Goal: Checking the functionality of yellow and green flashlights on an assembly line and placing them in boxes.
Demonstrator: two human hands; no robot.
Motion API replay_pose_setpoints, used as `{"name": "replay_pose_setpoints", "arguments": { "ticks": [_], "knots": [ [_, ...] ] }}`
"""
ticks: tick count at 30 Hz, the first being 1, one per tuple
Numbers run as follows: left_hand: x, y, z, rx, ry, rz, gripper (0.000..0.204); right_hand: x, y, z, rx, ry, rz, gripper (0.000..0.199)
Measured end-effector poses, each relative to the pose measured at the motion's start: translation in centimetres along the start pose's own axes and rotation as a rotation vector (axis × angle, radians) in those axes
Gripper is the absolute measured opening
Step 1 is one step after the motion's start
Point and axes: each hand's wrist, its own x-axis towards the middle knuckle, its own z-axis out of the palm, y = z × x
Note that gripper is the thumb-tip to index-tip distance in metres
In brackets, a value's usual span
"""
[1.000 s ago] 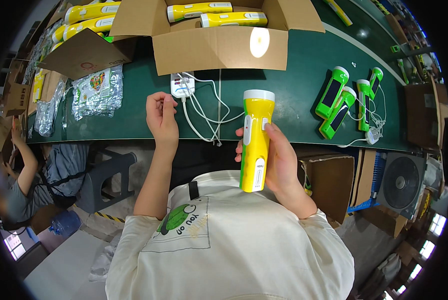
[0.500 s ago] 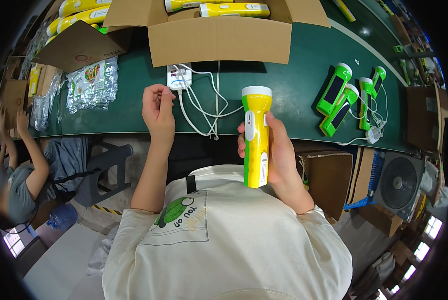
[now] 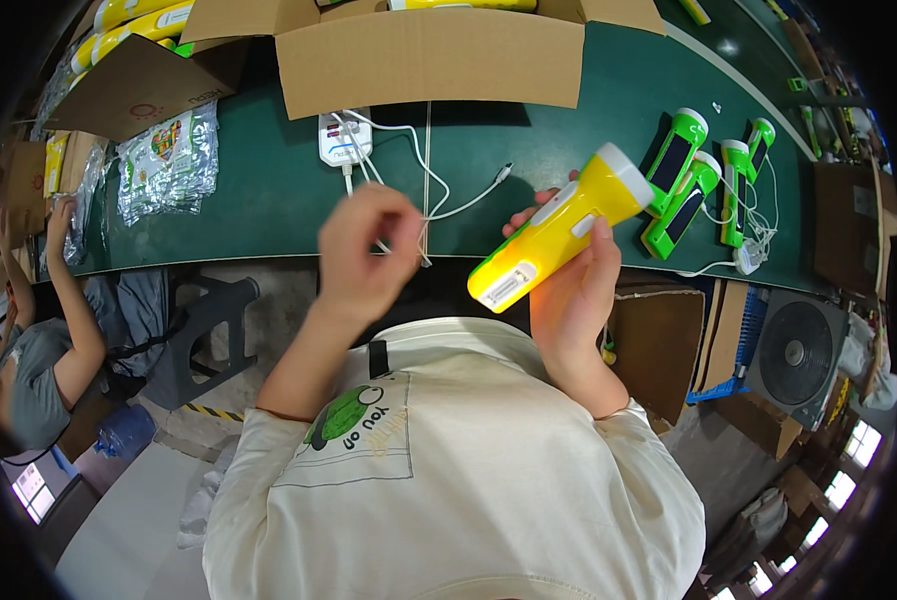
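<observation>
My right hand [image 3: 580, 290] grips a yellow flashlight [image 3: 558, 235] with a white head rim and a green underside. It tilts, head toward the upper right, thumb beside its light-coloured button. A small panel near its tail end glows. My left hand [image 3: 373, 250], a little blurred, has its fingers curled in toward the thumb, with nothing seen in them. It hovers over the table's near edge, in front of white cables [image 3: 446, 185]. These run from a white power strip [image 3: 343, 140]. One cable's loose plug [image 3: 505, 172] lies on the table, left of the flashlight's head.
An open cardboard box [image 3: 428, 65] with yellow flashlights stands at the far side of the green table [image 3: 258, 180]. Several green flashlights [image 3: 683, 210] with dark panels and white cables lie right. Clear plastic bags [image 3: 168, 165] lie left, near another person's arms [image 3: 73, 290]. A fan [image 3: 796, 355] stands lower right.
The flashlight has gone from upright to tilted right, and its tail panel now glows. My left hand has moved right and nearer to me. The loose cable plug has come into view.
</observation>
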Motion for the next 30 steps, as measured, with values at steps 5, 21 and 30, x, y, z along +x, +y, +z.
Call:
{"name": "replay_pose_setpoints", "arguments": {
  "ticks": [5, 21, 30],
  "knots": [
    [-0.5, 3.3, 4.1, -0.095, -0.338, -0.246, 0.047, -0.4, 0.5, 0.7, 0.03, 0.031, -0.141, 0.049],
    [-4.0, 4.4, 3.6, -0.755, -0.412, -0.553, 0.035, 0.8, -0.5, 1.1, 0.17, -0.1, 0.571, 0.044],
    [-3.7, 4.5, 3.5, -0.719, -0.459, -0.534, 0.034, 1.7, -0.7, 0.7, 0.292, -0.036, 0.631, 0.042]
  ]
}}
